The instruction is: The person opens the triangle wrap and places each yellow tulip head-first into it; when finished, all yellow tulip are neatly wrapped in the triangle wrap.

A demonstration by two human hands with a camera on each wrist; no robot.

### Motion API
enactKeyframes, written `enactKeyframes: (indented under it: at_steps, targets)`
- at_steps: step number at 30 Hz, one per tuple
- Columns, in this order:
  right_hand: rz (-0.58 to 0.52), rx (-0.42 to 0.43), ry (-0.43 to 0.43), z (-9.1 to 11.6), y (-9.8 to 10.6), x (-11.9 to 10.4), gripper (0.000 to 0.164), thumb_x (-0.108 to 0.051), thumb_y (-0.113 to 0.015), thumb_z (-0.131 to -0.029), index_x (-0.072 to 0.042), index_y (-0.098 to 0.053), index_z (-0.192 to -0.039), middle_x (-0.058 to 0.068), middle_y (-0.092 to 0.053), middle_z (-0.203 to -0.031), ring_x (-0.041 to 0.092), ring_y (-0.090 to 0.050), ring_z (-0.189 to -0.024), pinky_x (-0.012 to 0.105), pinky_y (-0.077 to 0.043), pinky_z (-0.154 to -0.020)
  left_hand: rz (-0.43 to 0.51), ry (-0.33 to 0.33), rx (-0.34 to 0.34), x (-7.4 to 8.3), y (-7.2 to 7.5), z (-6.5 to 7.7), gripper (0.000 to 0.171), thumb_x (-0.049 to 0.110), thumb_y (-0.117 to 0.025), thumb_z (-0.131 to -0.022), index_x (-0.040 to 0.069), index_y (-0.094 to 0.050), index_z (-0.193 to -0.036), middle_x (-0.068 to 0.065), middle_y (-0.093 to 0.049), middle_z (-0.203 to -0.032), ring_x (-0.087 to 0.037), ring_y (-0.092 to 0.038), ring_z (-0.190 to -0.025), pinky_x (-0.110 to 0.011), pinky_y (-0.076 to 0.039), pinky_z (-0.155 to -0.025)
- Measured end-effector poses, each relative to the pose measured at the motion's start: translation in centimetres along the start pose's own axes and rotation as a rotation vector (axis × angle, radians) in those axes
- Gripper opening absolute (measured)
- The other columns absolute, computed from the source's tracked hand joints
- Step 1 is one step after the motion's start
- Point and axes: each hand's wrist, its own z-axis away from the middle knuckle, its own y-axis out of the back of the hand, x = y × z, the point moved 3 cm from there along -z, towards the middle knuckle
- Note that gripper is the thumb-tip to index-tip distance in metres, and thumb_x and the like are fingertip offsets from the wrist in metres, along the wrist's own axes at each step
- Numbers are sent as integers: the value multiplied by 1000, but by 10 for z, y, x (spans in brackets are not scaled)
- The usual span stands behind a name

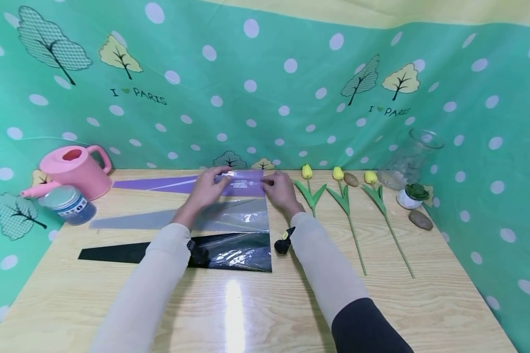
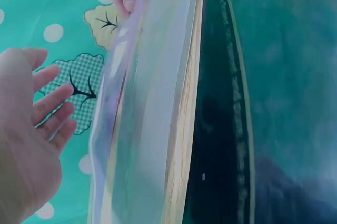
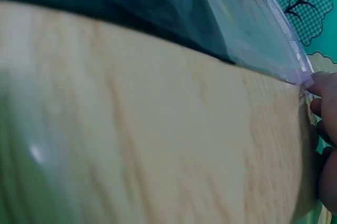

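A purple tapered flower sleeve [image 1: 247, 189] with a clear, shiny wide end lies flat at the back of the table. At its right edge, the thumb and fingers of my right hand [image 1: 282, 191] pinch a corner; the right wrist view shows the fingertips [image 3: 315, 80] on the clear film. My left hand [image 1: 209, 189] hovers over the sleeve's middle, its fingers [image 2: 55, 100] loosely extended with nothing in them. In front of the purple sleeve lie a grey sleeve [image 1: 145, 219] and a black sleeve [image 1: 115, 252], their wide ends also to the right.
Three yellow tulips [image 1: 306, 171] with green stems lie to the right. Beyond them are a clear glass vase [image 1: 402, 164], a small potted succulent [image 1: 410, 200] and brown stones [image 1: 420, 219]. A pink watering can [image 1: 81, 171] and a blue-filled jar [image 1: 72, 208] stand at the left.
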Motion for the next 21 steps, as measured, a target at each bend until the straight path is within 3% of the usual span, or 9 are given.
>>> enactKeyframes:
  at_steps: [5, 10, 16, 21]
  targets:
    - [4, 26, -27, 2, 1, 0, 21, -24, -72, -98, -17, -79, -116, 2, -67, -108, 22, -57, -103, 39, -50, -91, 20, 10, -3, -5, -12, -10, 36, 15, -55, -105, 6, -63, -139, -20, -60, -143, -38, -55, -133, -53, -41, -117]
    - [-76, 27, -33, 2, 2, -1, 19, -19, -70, -99, -16, -78, -115, 3, -68, -110, 20, -60, -102, 36, -53, -88, 9, 11, -4, -8, -21, -18, 35, 5, -59, -98, 4, -68, -132, -21, -64, -132, -37, -62, -117, -50, -49, -106]
    - [-146, 29, -10, 0, 4, -5, 17, -15, -69, -99, -13, -78, -112, 5, -67, -103, 18, -58, -92, 30, -51, -77, 3, 18, -22, -11, -26, -22, 32, 8, -67, -96, 6, -71, -128, -19, -64, -119, -33, -60, -107, -47, -50, -96]
    - [-187, 34, 14, -1, 8, -13, 16, -15, -69, -99, -11, -78, -112, 6, -64, -95, 18, -55, -87, 29, -47, -72, 39, 31, -23, -14, -30, -23, 29, 11, -70, -96, 6, -73, -124, -19, -67, -120, -31, -59, -105, -45, -49, -93]
